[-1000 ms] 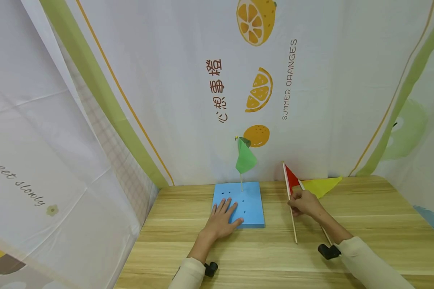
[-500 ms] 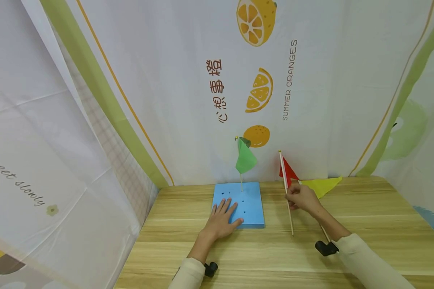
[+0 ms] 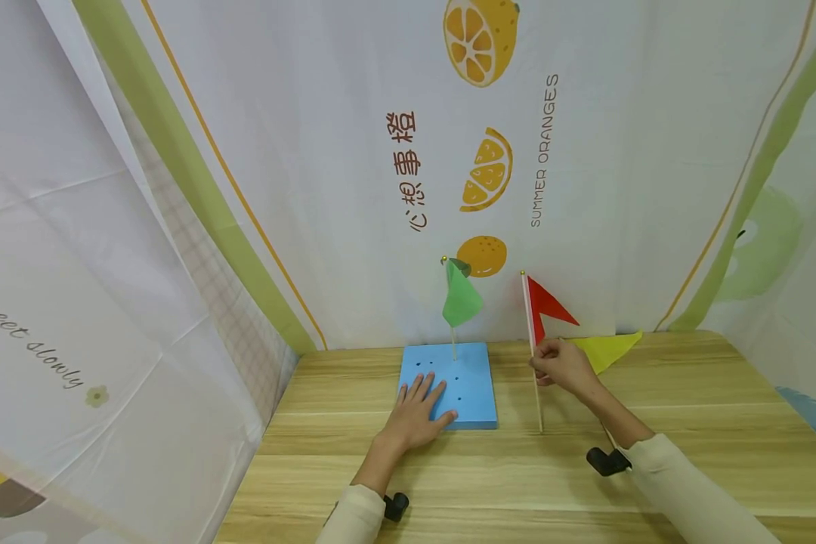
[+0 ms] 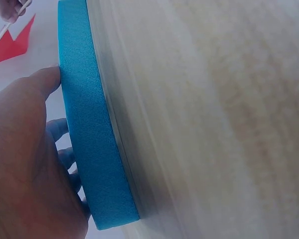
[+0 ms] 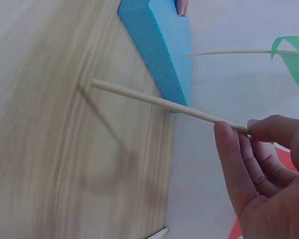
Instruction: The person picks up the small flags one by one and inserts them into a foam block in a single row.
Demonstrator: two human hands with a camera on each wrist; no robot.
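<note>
A blue foam board (image 3: 472,408) with several small holes lies on the table. My left hand (image 3: 416,419) rests on its near left part, fingers spread straight. Toward the board's back edge a green flag (image 3: 461,298) stands upright on a thin stick. My right hand (image 3: 563,365) pinches the wooden stick (image 5: 154,100) of a red flag (image 3: 547,306) between thumb and fingers, to the right of the board. The stick is nearly upright, and in the right wrist view its lower end hangs over the wood with a shadow below. A yellow flag (image 3: 607,350) lies behind the right hand, its stick partly hidden by the forearm.
The wooden table (image 3: 489,483) ends at the back against a white curtain (image 3: 353,227) printed with oranges. Another curtain (image 3: 109,249) hangs along the left side. Black wrist cameras sit by both sleeves.
My right hand has moved slightly left and lifted the red flag, which has turned more upright with its cloth spreading to the right. The left hand and the board stay put.
</note>
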